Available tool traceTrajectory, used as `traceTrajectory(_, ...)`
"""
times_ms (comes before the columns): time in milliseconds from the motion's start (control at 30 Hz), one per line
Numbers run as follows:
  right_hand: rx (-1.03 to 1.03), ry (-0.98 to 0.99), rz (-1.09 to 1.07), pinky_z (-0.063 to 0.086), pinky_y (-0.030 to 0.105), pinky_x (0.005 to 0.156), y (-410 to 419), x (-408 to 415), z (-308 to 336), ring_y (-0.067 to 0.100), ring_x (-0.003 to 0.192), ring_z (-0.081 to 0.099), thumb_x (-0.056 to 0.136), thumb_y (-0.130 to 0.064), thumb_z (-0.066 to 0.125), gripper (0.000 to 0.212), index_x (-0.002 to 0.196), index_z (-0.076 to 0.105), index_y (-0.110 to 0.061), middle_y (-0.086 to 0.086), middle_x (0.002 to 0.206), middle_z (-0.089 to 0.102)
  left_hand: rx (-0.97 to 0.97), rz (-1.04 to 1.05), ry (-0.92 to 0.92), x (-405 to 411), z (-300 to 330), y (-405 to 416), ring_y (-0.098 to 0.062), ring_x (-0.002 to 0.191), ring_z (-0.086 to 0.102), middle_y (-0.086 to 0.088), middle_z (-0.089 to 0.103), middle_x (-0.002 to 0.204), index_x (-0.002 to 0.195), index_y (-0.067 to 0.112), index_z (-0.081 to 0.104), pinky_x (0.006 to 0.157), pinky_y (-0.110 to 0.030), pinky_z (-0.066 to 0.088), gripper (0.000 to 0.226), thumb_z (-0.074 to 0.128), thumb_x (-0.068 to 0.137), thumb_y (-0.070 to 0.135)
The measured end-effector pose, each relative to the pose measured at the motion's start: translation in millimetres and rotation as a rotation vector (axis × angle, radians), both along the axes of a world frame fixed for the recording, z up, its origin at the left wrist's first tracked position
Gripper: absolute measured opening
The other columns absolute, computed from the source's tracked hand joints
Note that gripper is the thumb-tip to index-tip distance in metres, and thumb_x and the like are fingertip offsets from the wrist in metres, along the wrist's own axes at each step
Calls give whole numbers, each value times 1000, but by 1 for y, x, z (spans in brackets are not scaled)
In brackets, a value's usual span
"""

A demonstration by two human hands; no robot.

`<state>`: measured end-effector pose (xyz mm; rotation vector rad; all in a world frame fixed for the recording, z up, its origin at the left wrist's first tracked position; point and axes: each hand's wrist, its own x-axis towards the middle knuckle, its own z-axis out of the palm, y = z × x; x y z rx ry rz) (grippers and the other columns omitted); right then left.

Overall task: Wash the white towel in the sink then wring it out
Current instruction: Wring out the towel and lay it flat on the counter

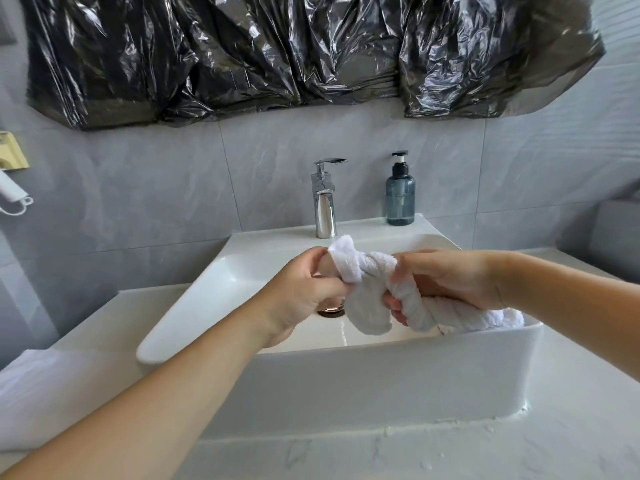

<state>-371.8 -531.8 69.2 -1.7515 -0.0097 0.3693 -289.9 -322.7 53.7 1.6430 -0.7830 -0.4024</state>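
We judge that the washing is already finished and the wringing is in progress — the towel [377, 292] is twisted into a tight rope between the two hands, above the sink [346, 379]. No water runs from the tap [325, 199], and we cannot tell if any drops fall from the cloth. What is left, as we see it, is to twist more until the water is out, and perhaps to shake the towel open.

The left hand [308, 289] has its grip closed on one end of the towel, with a loose corner standing up above the fingers. The right hand [446, 278] has its grip closed around the twisted middle part; the other end of the towel trails behind it and lies on the right rim of the sink.

The sink bowl holds no standing water that we can see, only a wet shine near the drain [330, 310], which is partly hidden by the left hand. At the back edge of the sink, right of the tap, stands a soap bottle [400, 195] — it is dark blue glass or plastic, and some liquid shows inside it. On the left edge of the desk [485, 452] lies another white cloth [41, 393], folded, well apart from the sink.
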Motion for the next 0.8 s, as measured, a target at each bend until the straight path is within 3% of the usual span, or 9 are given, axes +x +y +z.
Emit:
traceTrajectory(67,18,-36,-8,45,37,69,1,-2,0,26,73,55,78,-23,56,27,101,51,-8,12,81,54,-78,-13,96,1,1,-3,-23,87,66,-8,67,97,105,10,64,79,-41,56,23,66,83,3)
traceTrajectory(200,33,-81,-23,46,45,79,0,-5,-1,28,76,57,80,-21,61,17,95,57,-11,15,81,57,-59,23,201,-1,3,-13,-30,90,64,-18,68,104,120,4,62,79,-44,52,34,55,87,7)
traceTrajectory(300,17,-91,-86,49,47,81,-3,-4,-3,33,79,64,87,-22,67,36,119,50,-26,18,86,62,-18,99,207,-1,7,-20,-32,84,64,-22,68,101,119,8,61,76,-47,54,27,51,95,3)
traceTrajectory(400,-64,-125,-131,52,43,74,-4,-5,-2,33,82,69,95,-28,59,30,122,52,-40,18,91,63,-46,188,223,4,8,-24,-21,56,54,-8,61,72,119,21,47,53,-31,44,31,52,95,2)
traceTrajectory(467,-76,-148,-164,53,38,67,-2,-6,-1,31,76,69,98,-29,54,25,122,59,-31,12,88,63,-112,226,234,3,11,-26,-16,46,46,-2,53,63,107,23,44,45,-23,34,26,51,95,1)
traceTrajectory(567,-47,-111,-207,51,38,66,-3,-3,-3,29,66,65,99,-27,47,30,104,59,0,15,81,60,-332,104,282,-1,16,-23,-21,72,59,-9,61,86,95,20,49,67,-30,47,25,55,91,-4)
traceTrajectory(667,99,-55,-246,51,37,65,-6,-3,-3,27,62,60,97,-28,45,33,102,57,2,17,80,58,-148,-85,-117,-6,7,-21,-13,100,56,5,57,118,125,23,55,82,-19,47,59,57,75,-9)
traceTrajectory(733,213,-31,-234,53,38,67,-8,-3,-1,24,61,59,97,-27,43,36,110,58,3,15,82,57,195,-75,-592,-5,-8,-25,-12,133,33,20,33,136,151,34,28,108,-19,31,85,54,80,-5)
traceTrajectory(800,258,3,-195,53,38,70,-9,-3,2,22,61,58,97,-27,40,36,108,57,2,13,81,57,383,30,-993,2,-22,-31,-17,148,1,20,15,142,156,37,3,121,-33,8,97,55,80,7)
